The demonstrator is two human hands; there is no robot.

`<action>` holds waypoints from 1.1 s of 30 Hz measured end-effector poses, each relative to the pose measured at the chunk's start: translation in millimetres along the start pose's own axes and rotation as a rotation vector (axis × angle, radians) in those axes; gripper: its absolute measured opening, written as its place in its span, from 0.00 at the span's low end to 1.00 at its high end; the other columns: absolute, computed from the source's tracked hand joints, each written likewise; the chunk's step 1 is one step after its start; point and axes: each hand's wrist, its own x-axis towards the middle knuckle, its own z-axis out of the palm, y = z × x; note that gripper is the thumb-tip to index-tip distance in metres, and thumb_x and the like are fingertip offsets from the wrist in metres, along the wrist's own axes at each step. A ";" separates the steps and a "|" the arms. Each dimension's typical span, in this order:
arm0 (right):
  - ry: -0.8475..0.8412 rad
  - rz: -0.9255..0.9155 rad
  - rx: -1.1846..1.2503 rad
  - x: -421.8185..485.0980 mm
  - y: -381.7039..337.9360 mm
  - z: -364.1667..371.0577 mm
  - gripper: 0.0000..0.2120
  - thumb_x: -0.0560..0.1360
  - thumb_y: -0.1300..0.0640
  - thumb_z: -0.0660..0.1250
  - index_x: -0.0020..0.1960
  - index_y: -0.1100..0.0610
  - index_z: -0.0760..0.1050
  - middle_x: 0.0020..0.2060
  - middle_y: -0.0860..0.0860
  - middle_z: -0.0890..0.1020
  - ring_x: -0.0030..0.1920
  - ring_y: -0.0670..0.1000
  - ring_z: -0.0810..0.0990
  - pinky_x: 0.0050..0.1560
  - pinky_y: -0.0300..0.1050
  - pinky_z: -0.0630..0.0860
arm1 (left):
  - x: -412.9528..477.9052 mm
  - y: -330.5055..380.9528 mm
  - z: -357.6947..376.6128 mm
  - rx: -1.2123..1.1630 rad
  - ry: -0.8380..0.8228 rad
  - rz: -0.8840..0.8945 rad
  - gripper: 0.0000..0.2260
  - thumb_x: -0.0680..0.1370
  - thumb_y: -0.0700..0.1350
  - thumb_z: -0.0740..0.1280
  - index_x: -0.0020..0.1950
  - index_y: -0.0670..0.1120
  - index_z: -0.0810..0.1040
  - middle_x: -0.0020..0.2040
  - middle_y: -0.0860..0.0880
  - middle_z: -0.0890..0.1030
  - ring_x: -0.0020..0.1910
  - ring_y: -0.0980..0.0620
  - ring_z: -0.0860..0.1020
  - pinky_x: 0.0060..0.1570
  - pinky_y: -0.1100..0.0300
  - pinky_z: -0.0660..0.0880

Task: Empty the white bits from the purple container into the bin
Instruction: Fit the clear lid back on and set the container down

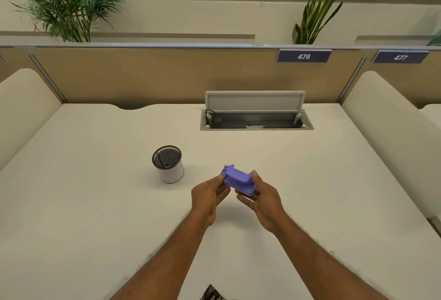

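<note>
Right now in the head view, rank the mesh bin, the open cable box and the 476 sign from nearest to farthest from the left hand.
1. Mesh bin, on the desk just left of and beyond the left hand.
2. Cable box, set into the desk's far side, to the right.
3. 476 sign, up on the partition, farthest right.

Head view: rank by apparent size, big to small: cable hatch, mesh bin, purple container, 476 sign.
1. cable hatch, with its raised lid, clearly largest.
2. 476 sign and mesh bin: look alike in area; the sign is farther off, so unranked.
3. purple container, partly hidden by the left hand and right hand.
</note>
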 end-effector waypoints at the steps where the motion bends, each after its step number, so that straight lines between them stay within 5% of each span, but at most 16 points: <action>1: 0.019 -0.019 0.020 1.3 1.5 -2.1 0.17 0.76 0.49 0.66 0.56 0.60 0.79 0.53 0.59 0.83 0.52 0.59 0.83 0.50 0.50 0.80 | -3.1 -6.2 1.1 -0.002 0.009 0.015 0.06 0.76 0.39 0.68 0.50 0.40 0.82 0.46 0.43 0.85 0.46 0.47 0.85 0.45 0.59 0.81; 12: 0.175 -0.030 0.292 13.3 14.4 -26.5 0.17 0.73 0.59 0.69 0.59 0.65 0.76 0.51 0.59 0.83 0.53 0.57 0.81 0.54 0.46 0.79 | -17.3 -58.2 21.7 0.072 -0.041 -0.003 0.04 0.76 0.38 0.68 0.46 0.42 0.83 0.43 0.43 0.86 0.45 0.47 0.85 0.47 0.58 0.81; 16: 0.162 -0.029 0.160 25.2 9.4 -46.8 0.14 0.74 0.59 0.70 0.58 0.62 0.77 0.51 0.59 0.83 0.52 0.59 0.83 0.48 0.48 0.82 | -9.3 -68.6 17.1 0.328 -0.091 -0.034 0.03 0.73 0.40 0.71 0.41 0.42 0.84 0.40 0.43 0.86 0.43 0.46 0.85 0.47 0.55 0.82; 20: 0.208 -0.024 -0.086 42.6 -3.9 -73.9 0.12 0.74 0.62 0.69 0.57 0.61 0.77 0.49 0.60 0.83 0.44 0.57 0.83 0.37 0.47 0.81 | -0.8 -72.0 12.3 0.583 -0.164 -0.056 0.09 0.70 0.41 0.73 0.49 0.41 0.82 0.42 0.43 0.85 0.39 0.51 0.83 0.43 0.59 0.81; 33: 0.255 -0.022 -0.357 111.4 -55.1 -141.6 0.11 0.72 0.60 0.72 0.51 0.65 0.80 0.41 0.58 0.82 0.36 0.54 0.80 0.40 0.45 0.78 | 45.6 -37.1 5.5 0.712 -0.101 0.120 0.09 0.74 0.44 0.71 0.53 0.45 0.81 0.47 0.46 0.84 0.44 0.50 0.84 0.43 0.58 0.80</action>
